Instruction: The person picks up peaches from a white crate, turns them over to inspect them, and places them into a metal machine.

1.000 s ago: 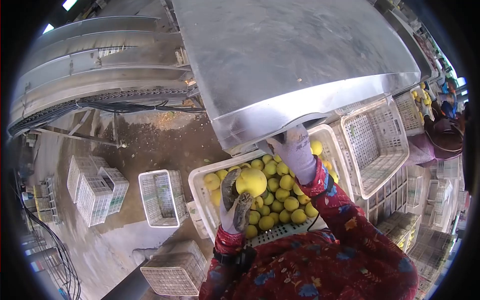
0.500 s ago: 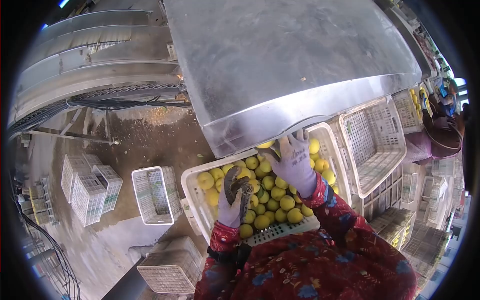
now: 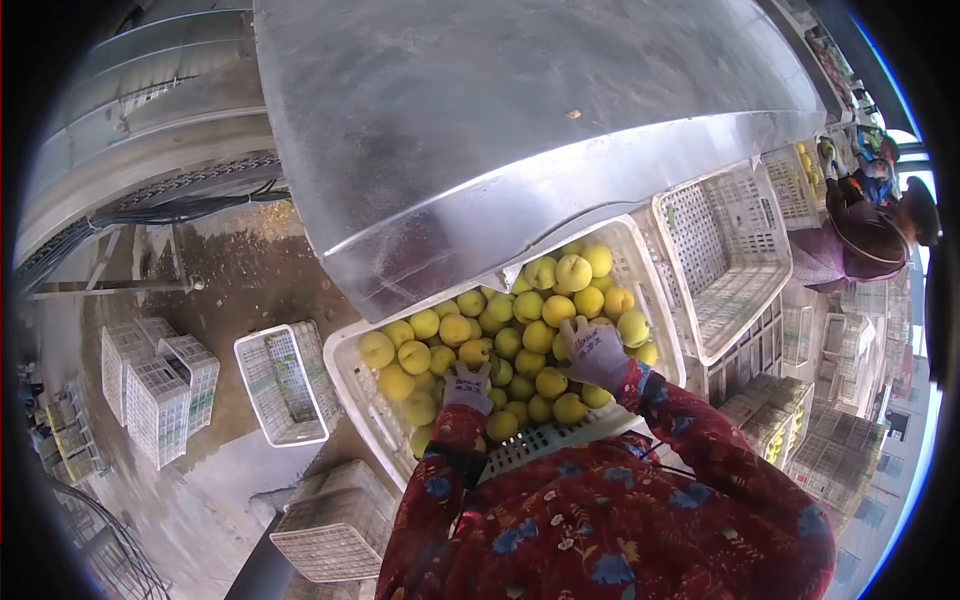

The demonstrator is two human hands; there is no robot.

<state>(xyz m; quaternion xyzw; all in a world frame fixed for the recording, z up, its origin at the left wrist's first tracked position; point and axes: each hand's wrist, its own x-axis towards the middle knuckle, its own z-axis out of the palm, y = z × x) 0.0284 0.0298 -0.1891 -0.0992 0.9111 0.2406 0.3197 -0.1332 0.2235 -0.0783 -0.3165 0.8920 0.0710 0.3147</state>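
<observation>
A white plastic crate [image 3: 350, 372] full of yellow-green round fruit [image 3: 508, 342] stands in front of me, partly under the metal surface's edge. My left hand [image 3: 468, 388], in a pale glove, rests on fruit near the crate's front side, fingertips down among the pieces. To the right, my right hand [image 3: 594, 354], gloved too, lies on the fruit with its fingers bent over them. Its fingertips are partly hidden, and whether either hand grips a fruit cannot be made out.
A broad metal surface [image 3: 540, 90] spans the top. An empty white crate [image 3: 735, 335] stands at the right, beyond it a co-worker [image 3: 868, 240]. More crates [image 3: 285, 385] stand on the floor at the left.
My left hand has turned palm-down onto the fruit, its dark palm no longer showing. My right hand has drawn back from the metal edge onto the fruit. The view has shifted.
</observation>
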